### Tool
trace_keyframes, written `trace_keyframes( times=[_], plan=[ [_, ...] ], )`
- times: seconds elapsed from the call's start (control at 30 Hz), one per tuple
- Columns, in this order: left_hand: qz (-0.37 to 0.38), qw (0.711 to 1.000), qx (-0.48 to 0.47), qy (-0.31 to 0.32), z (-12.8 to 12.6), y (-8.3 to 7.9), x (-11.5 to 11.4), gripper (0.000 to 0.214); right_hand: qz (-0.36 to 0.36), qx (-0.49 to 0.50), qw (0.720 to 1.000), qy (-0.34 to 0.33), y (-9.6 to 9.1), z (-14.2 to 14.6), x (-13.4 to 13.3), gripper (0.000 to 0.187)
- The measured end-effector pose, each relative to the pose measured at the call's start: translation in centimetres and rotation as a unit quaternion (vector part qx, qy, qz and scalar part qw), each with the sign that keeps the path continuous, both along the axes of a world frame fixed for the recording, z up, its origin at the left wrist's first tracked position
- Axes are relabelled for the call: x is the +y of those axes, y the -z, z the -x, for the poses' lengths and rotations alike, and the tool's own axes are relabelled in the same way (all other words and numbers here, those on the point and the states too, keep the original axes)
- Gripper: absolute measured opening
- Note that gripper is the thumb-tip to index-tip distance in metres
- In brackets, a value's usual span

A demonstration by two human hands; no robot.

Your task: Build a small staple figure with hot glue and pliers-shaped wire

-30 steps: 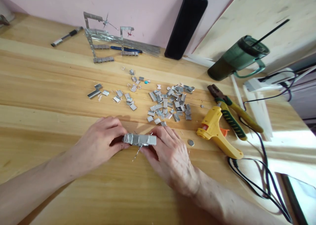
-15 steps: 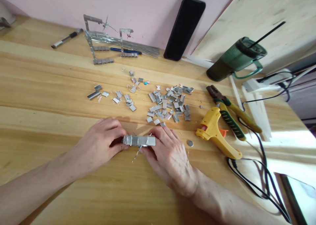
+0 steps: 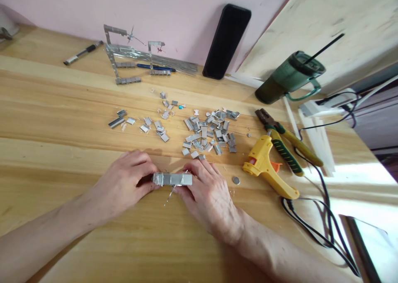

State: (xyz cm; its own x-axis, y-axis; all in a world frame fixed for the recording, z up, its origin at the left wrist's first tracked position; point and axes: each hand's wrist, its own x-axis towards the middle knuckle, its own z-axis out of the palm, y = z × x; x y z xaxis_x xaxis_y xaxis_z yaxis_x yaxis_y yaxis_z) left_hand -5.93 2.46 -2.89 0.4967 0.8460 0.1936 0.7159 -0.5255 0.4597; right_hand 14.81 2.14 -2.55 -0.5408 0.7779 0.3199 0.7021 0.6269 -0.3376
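Both hands pinch a short bar of joined staple blocks (image 3: 172,179) just above the wooden table (image 3: 62,117). My left hand (image 3: 124,183) grips its left end with curled fingers. My right hand (image 3: 208,196) holds the right end, fingers closed over it. A thin glue thread hangs below the bar. A heap of loose staple blocks (image 3: 208,131) lies just beyond my right hand, and a smaller scatter of staple pieces (image 3: 149,123) lies to its left.
A yellow glue gun (image 3: 267,165) and green-handled pliers (image 3: 286,142) lie to the right, with black cables (image 3: 320,216) trailing. A small coin-like disc (image 3: 236,180) sits near my right hand. At the back stand a staple frame model (image 3: 124,59), a pen (image 3: 82,52), a black phone (image 3: 226,40) and a green mug (image 3: 289,76).
The hands and the staple bar have stayed almost still; the view has shifted slightly, so everything sits a little further left and lower.
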Motion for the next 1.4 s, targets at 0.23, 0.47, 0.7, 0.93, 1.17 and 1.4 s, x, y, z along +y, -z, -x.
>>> trace_keyframes(
  times=[0.23,0.47,0.7,0.93,1.17,1.4],
  plan=[
    [0.009,1.000,-0.003,-0.017,0.0,0.5,-0.2,0.009,0.003,0.011,1.000,0.000,0.1,0.1,0.0,0.010],
    [0.034,0.999,0.020,-0.035,0.0,0.4,-0.2,0.003,0.021,0.028,0.999,-0.011,0.1,-0.5,0.1,0.027],
    [0.042,0.998,0.023,-0.041,-0.2,0.1,-0.2,0.004,0.008,-0.030,0.999,0.022,-0.7,-1.3,-0.2,0.019],
    [0.046,0.998,0.023,-0.044,-0.1,0.3,-0.3,0.004,-0.013,-0.048,0.998,0.033,-0.5,-1.0,-0.2,0.016],
    [0.049,0.998,0.027,-0.040,-0.3,0.1,-0.3,0.008,-0.011,-0.004,1.000,0.008,0.3,-0.7,-0.1,0.015],
    [0.031,0.999,0.016,-0.039,-0.3,0.3,-0.3,0.009,0.003,0.004,1.000,-0.008,0.4,-0.7,-0.2,0.013]
  ],
)
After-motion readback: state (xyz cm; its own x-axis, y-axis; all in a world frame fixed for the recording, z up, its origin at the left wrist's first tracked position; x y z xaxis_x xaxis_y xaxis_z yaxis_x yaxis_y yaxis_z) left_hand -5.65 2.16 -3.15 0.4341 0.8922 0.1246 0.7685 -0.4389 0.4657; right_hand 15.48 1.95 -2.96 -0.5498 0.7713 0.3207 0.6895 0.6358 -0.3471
